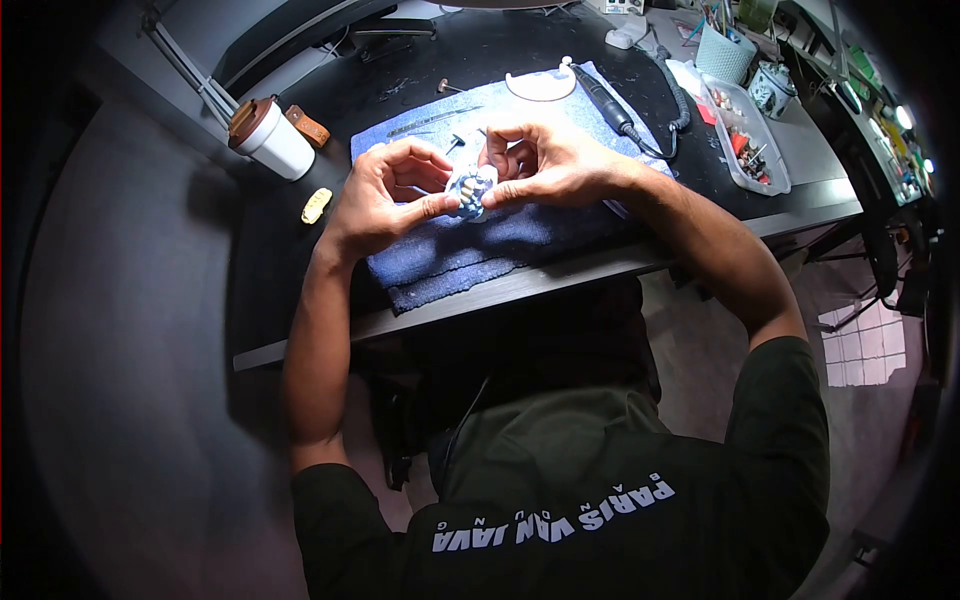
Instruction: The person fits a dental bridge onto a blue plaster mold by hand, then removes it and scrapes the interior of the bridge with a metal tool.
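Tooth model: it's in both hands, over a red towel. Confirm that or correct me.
The colour is wrong: the head view shows a blue towel. The tooth model is indeed in the left hand and right hand, over it.

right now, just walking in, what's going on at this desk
A person is holding a small blue and white piece, which looks like a dental model, between the left hand and the right hand. They have it above a blue towel on a black desk. A corded handpiece lies unheld beyond the right hand, and a lidded cup stands to the left.
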`<action>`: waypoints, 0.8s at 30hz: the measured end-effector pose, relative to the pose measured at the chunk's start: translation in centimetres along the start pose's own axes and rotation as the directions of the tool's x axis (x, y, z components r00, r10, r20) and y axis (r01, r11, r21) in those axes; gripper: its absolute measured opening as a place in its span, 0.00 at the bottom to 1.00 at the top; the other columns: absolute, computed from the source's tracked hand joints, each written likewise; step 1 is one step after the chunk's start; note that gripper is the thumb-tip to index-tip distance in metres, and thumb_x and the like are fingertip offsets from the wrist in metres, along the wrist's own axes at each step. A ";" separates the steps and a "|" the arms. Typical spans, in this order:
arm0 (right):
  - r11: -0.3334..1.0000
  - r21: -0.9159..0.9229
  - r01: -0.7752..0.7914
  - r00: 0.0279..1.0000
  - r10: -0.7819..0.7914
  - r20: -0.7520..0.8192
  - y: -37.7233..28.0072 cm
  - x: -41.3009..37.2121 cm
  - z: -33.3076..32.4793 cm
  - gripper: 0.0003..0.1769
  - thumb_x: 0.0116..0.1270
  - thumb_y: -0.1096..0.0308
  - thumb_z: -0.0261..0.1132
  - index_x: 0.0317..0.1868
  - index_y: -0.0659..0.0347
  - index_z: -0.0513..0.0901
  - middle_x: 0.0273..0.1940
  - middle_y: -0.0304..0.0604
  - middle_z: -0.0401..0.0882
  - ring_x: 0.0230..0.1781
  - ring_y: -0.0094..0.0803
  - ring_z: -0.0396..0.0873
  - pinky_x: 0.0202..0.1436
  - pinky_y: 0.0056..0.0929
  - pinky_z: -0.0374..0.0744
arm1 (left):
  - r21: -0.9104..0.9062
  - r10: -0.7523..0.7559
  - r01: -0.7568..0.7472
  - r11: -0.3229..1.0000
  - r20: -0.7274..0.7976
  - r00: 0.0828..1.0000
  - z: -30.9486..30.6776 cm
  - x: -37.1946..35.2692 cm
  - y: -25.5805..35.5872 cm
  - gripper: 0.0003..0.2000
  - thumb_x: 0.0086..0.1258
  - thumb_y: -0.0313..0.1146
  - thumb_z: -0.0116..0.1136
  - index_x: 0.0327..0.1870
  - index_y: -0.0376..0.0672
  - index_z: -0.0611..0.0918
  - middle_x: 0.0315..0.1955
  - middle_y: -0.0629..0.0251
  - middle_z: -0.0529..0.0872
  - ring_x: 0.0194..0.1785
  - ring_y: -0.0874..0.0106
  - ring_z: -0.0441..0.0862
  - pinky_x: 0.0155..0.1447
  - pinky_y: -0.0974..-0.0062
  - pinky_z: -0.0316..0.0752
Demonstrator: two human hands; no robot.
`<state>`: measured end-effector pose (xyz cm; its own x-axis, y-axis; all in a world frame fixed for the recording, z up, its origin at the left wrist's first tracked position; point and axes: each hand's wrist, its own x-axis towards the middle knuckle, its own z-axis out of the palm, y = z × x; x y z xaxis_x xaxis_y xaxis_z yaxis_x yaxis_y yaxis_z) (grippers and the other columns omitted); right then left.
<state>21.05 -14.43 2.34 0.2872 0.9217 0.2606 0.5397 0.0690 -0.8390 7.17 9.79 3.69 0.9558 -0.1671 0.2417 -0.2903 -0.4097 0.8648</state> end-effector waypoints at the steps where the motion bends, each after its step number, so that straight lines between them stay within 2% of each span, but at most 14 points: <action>1: 1.000 0.000 0.014 1.000 -0.014 -0.005 0.1 0.0 0.0 0.22 0.66 0.60 0.86 0.47 0.61 0.83 0.33 0.32 0.80 0.34 0.16 0.78 0.39 0.20 0.79 | 0.005 -0.002 0.002 1.000 0.000 1.000 0.0 0.0 0.0 0.19 0.63 0.31 0.85 0.51 0.39 0.87 0.42 0.60 0.94 0.48 0.72 0.93 0.59 0.71 0.87; 21: 1.000 0.017 0.004 1.000 -0.004 0.013 0.2 0.1 0.0 0.21 0.66 0.60 0.86 0.45 0.61 0.82 0.33 0.32 0.80 0.34 0.17 0.79 0.38 0.20 0.78 | -0.011 -0.005 0.006 1.000 0.007 1.000 0.0 0.0 0.0 0.18 0.64 0.29 0.84 0.51 0.39 0.87 0.42 0.60 0.94 0.48 0.72 0.92 0.60 0.71 0.86; 24: 0.999 0.044 -0.007 1.000 0.008 -0.007 0.1 0.0 0.0 0.23 0.63 0.53 0.87 0.41 0.61 0.85 0.35 0.35 0.85 0.35 0.20 0.80 0.43 0.25 0.82 | -0.004 -0.013 0.013 1.000 0.006 1.000 0.0 0.0 0.1 0.18 0.64 0.29 0.84 0.51 0.39 0.87 0.42 0.60 0.94 0.48 0.72 0.93 0.60 0.71 0.86</action>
<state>21.17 -14.40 2.26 0.2967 0.9196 0.2576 0.5022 0.0792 -0.8611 7.12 9.72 3.79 0.9593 -0.1674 0.2275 -0.2776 -0.4084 0.8696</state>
